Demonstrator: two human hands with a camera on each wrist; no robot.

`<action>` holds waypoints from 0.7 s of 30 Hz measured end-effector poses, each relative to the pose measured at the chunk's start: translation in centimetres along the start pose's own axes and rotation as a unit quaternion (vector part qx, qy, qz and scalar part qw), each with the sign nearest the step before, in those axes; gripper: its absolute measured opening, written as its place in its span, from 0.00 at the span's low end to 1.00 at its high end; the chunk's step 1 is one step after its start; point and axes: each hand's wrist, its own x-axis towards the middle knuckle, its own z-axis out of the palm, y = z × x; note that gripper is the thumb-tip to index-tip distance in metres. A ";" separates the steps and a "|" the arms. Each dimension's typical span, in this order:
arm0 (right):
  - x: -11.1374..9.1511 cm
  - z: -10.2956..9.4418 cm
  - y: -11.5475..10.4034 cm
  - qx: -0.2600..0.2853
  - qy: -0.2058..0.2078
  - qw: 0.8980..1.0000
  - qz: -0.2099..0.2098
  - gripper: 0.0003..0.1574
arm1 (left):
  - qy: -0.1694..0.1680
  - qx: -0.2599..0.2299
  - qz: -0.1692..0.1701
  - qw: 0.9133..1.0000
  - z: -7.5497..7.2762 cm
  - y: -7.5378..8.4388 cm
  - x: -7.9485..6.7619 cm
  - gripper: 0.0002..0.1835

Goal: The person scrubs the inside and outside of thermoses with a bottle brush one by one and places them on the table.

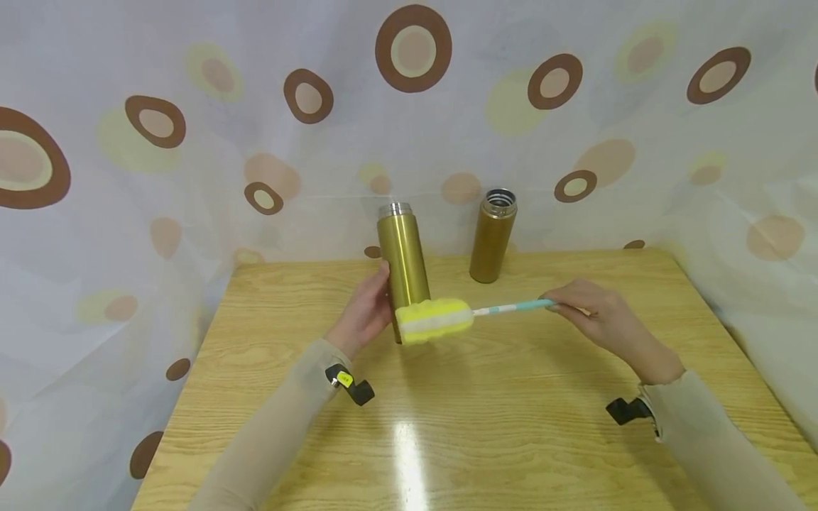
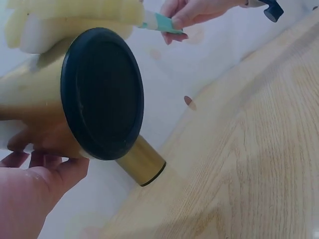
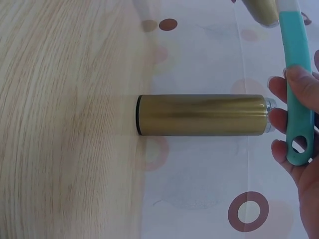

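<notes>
My left hand grips a gold metal bottle with a bare silver threaded neck, raised off the table and leaning slightly. Its black base faces the left wrist camera. In my right hand is the turquoise-and-white handle of a bottle brush, pinched between thumb and fingers near its end. The brush's yellow-and-white sponge head lies across the front of the bottle's lower part; whether the two touch I cannot tell. A second gold bottle, lidless, stands upright at the back of the table.
The wooden table reaches back to a white curtain with brown and yellow circles, which also hangs at both sides. Small black devices are strapped to both wrists.
</notes>
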 end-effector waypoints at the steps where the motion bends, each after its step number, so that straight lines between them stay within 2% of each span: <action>1: 0.0 -0.1 -0.1 -0.007 0.002 1.000 0.008 0.29 | -0.001 0.002 -0.006 1.000 0.0 0.0 0.0 0.31; 3: 0.2 -0.1 -0.1 -0.019 0.010 1.000 0.019 0.30 | 0.000 0.009 -0.016 1.000 0.0 -0.1 0.0 0.28; 8: 0.6 0.0 0.0 -0.038 0.050 0.998 0.011 0.33 | -0.011 0.023 -0.035 0.999 0.1 -0.5 -0.1 0.23; 12: 0.8 0.1 0.2 -0.056 0.078 0.995 0.012 0.34 | -0.029 0.026 -0.043 0.998 0.3 -0.6 -0.1 0.27; 21: 1.0 -0.2 0.2 -0.085 0.111 0.989 0.055 0.32 | -0.071 0.054 -0.052 0.995 0.3 -1.0 -0.4 0.35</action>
